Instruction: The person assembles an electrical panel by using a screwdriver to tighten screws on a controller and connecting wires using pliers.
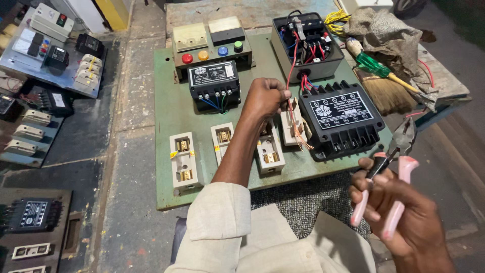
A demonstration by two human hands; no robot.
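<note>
The left hand [265, 98] is closed around a bundle of thin red wires [292, 108] with frayed copper ends, held over the green-painted metal panel [169, 114]. The wires run between a ribbed black plastic relay box [341, 124] and cream ceramic fuse holders [268, 151]. The right hand [399, 212] grips pink-handled pliers [391, 167], steel tips pointing up, just beyond the panel's right edge. A green-handled screwdriver [376, 65] lies on the worn wooden counter [444, 76].
</note>
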